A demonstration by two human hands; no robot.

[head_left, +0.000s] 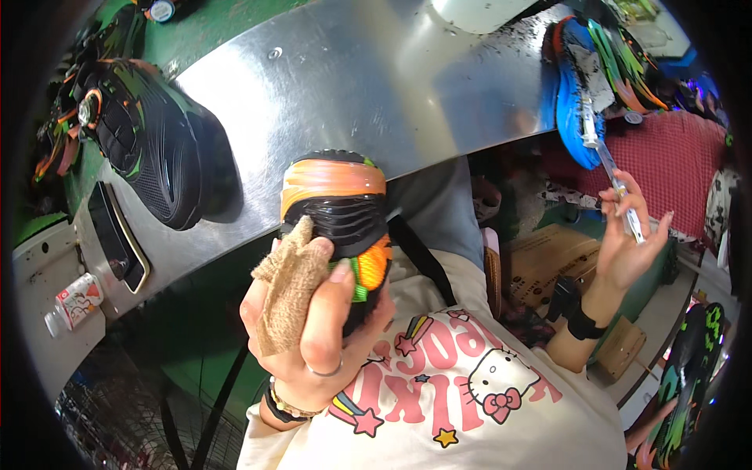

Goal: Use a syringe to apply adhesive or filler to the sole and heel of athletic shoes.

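My left hand [309, 321] is wrapped around a black shoe with orange and green parts [341, 211], held sole-up in front of my chest; a tan bandage covers its thumb and a ring sits on one finger. My right hand [627, 243] is raised at the right and grips a thin brush [607, 160] by its handle, its bristle end pointing up toward a blue shoe sole [572, 94]. The two hands are well apart.
A shiny metal work table [376, 86] curves across the middle. A black shoe [145, 133] lies on its left part, a phone [117, 235] beside it. More colourful shoes [627, 63] sit at top right, another at lower right [689, 376]. A cardboard box [548, 258] stands below.
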